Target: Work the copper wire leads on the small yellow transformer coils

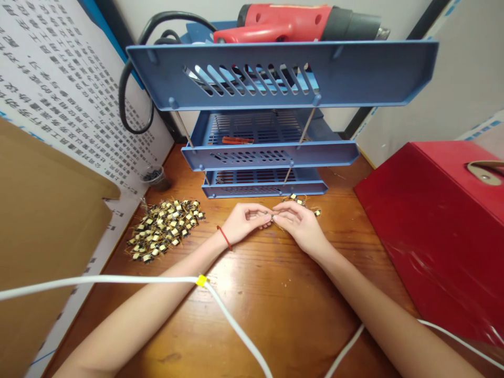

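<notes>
My left hand (247, 220), with a red cord at the wrist, and my right hand (302, 227) meet over the middle of the table. Between their pinched fingertips is a small coil component (272, 218), mostly covered by the fingers; thin copper-coloured wire shows beneath the right fingers. Just behind my right hand lie a few similar coil components (293, 197) with yellow tops and loose wires. A large heap of coil components (165, 229), yellow and black with fine wire ends, spreads to the left of my left hand.
A blue tiered tray rack (271, 157) stands behind the hands, with a red heat gun (283, 23) on top and a red-handled tool (237, 140) inside. Left is a plastic cup (159, 181) of dark bits; right, a red box (417, 226). A white cable (236, 323) crosses the foreground.
</notes>
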A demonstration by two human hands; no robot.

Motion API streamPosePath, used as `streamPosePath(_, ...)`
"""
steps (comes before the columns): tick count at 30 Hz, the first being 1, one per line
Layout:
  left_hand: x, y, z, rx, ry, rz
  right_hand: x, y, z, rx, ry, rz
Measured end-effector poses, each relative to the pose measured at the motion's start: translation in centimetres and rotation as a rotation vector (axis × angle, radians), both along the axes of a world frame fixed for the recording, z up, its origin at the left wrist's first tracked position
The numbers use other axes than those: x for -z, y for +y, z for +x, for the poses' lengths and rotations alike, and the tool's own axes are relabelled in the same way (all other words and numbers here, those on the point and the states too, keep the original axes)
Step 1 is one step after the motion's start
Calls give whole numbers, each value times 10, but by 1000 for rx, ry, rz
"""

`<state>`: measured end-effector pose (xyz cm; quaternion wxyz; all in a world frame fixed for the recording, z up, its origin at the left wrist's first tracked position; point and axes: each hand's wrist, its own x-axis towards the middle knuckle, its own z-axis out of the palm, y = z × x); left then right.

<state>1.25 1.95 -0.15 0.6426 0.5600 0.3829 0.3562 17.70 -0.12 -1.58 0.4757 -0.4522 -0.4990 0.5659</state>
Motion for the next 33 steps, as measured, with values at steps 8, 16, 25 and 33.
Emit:
streamPosePath(8,-1,0,0,7,55,1,-5,1,1,-17,-52,146)
streamPosePath(16,0,0,-1,124,208,97,-4,3,2,-42,-219,348)
streamPosePath(25,-1,2,-4,217,272,150,-3,0,2,-45,-303,345)
streamPosePath(33,1,-2,2,122,240,153,-5,1,-1,-21,-266,302)
